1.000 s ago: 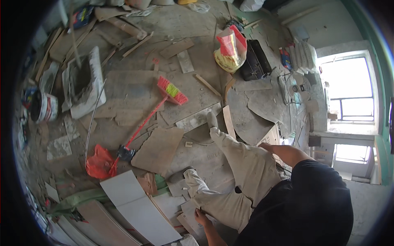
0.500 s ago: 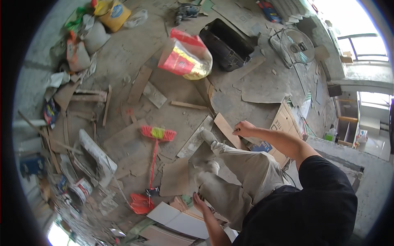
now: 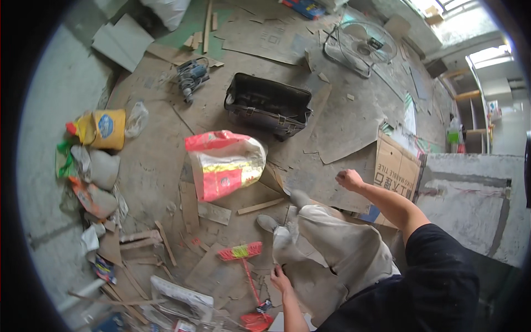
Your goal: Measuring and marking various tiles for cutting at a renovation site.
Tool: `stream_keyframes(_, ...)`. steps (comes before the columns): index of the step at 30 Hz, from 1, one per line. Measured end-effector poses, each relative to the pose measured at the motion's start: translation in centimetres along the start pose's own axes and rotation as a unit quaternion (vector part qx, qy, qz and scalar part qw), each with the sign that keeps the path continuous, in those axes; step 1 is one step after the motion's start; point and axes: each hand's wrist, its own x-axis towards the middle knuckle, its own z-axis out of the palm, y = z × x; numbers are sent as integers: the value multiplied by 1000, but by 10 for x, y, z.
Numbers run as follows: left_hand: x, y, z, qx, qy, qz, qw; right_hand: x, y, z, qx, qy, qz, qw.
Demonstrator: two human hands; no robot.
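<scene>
1. Dusty grey floor.
2. My hands apart, loosely curled: left hand by red-bristled broom, right hand near flat brown cardboard.
3. Crinkly red-white plastic sack ahead, beside open black box.

Gap between black box and fan, sack to its left, printed cardboard (close) beside right hand

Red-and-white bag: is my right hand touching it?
Apart: the head view shows a clear stretch of floor between the right hand and the red-and-white bag.
</scene>
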Motion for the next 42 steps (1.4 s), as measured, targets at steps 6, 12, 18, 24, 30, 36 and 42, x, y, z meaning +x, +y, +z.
stream_keyframes(6,37,101,38,170,-45,71,982,152,-64,-5,101,129,-51,985)
stream_keyframes(12,150,210,180,49,-142,23,988,348,-133,-15,162,251,-180,937)
stream_keyframes(18,342,419,422,-132,-219,-35,966,458,-123,-10,108,118,-151,976)
stream_keyframes(24,450,484,484,-64,-10,9,998,468,-129,11,178,-158,-228,944)
stream_keyframes(30,447,449,500,100,14,25,995,495,-105,5,229,-245,-200,921)
stream_keyframes(36,451,449,499,71,27,27,997,557,-128,23,43,-121,-143,981)
stream_keyframes(42,440,446,516,23,6,30,999,656,-86,65,-144,-15,-332,932)
